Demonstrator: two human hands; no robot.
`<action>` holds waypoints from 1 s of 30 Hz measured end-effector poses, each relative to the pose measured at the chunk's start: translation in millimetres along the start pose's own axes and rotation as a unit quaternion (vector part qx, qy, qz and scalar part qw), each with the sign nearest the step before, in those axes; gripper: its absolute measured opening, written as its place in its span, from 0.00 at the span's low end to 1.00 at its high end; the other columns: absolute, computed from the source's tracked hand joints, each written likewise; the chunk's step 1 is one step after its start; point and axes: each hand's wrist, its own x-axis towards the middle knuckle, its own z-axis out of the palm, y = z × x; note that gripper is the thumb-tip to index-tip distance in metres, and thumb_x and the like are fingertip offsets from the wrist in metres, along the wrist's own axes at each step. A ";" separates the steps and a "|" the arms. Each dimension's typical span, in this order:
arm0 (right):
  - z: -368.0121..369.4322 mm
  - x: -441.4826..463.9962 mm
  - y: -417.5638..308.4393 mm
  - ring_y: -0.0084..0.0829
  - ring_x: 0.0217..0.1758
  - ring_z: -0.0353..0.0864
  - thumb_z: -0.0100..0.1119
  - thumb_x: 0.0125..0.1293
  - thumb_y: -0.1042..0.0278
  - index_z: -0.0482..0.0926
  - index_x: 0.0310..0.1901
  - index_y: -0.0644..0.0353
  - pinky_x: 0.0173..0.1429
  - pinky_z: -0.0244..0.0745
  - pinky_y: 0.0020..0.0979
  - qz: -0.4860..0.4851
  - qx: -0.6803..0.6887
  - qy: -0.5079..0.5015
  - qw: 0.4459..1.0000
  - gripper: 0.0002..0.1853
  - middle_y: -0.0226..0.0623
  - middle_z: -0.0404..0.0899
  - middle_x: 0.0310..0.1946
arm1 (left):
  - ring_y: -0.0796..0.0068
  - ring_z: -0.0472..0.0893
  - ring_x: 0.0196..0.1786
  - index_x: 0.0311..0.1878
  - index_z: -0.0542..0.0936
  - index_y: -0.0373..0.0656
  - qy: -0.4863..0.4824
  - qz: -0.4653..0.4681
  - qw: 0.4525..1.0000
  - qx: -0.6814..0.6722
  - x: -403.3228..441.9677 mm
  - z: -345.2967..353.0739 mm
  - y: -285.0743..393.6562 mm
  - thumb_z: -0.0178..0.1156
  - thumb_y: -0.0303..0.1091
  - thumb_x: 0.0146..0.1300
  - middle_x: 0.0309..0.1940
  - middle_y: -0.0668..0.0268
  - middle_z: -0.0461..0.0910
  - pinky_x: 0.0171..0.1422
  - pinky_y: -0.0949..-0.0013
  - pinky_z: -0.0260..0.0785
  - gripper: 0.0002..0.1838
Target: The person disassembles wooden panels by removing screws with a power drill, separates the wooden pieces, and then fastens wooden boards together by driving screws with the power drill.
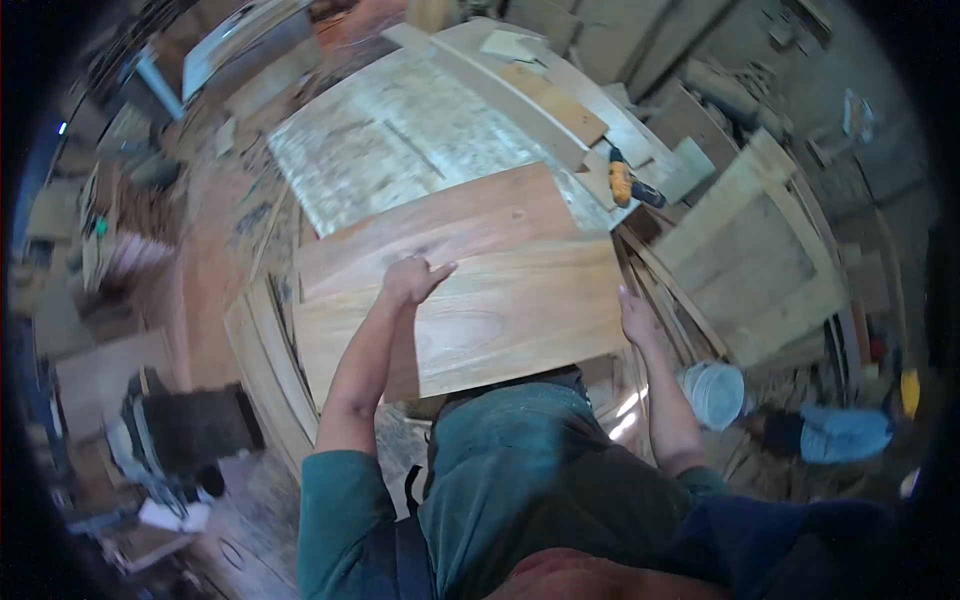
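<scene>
A pale wooden board (520, 315) lies in front of my body, overlapping a redder wooden board (470, 210) behind it. My left hand (408, 281) rests on the wood near the line where the boards meet, its thumb stretched out to the right. The other fingers are foreshortened and partly hidden. At the right edge of the pale board, my right hand (640, 318) grips with the thumb up and the remaining fingers mostly out of sight. Beyond the boards is a worn, whitish work surface (350, 160).
A yellow and black cordless drill (622, 185) lies at the surface's right corner, near long planks (510, 100). A framed wooden panel (750, 250) leans on the right, above a white bucket (713, 394). Wood strips (270, 350) stand at the left, near a dark machine (195, 430).
</scene>
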 end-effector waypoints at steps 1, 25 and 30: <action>-4.2 1.8 -20.2 0.62 0.51 0.79 0.35 0.78 0.38 0.81 0.43 0.72 0.57 0.71 0.50 -0.009 0.022 -0.009 1.000 0.38 0.68 0.79 0.42 | 0.45 0.84 0.48 0.33 0.87 0.33 0.023 -0.010 1.000 -0.001 11.4 -4.2 -4.8 0.39 0.80 0.62 0.38 0.43 0.85 0.57 0.50 0.74 0.51; 108.0 235.8 -137.5 0.63 0.68 0.65 0.43 0.75 0.38 0.70 0.66 0.70 0.74 0.58 0.51 -0.035 -0.094 -0.011 0.995 0.38 0.65 0.70 0.64 | 0.51 0.78 0.63 0.66 0.73 0.30 0.227 -0.342 0.803 -0.433 0.6 14.1 -279.9 0.59 0.57 0.68 0.59 0.47 0.79 0.70 0.56 0.66 0.38; 128.2 241.7 -154.5 0.65 0.65 0.68 0.41 0.75 0.36 0.71 0.65 0.70 0.74 0.59 0.52 0.065 -0.140 0.120 0.981 0.39 0.67 0.72 0.59 | 0.57 0.78 0.63 0.60 0.78 0.26 0.216 -0.459 0.769 -0.390 -4.2 20.4 -295.4 0.69 0.65 0.56 0.60 0.47 0.79 0.68 0.59 0.68 0.46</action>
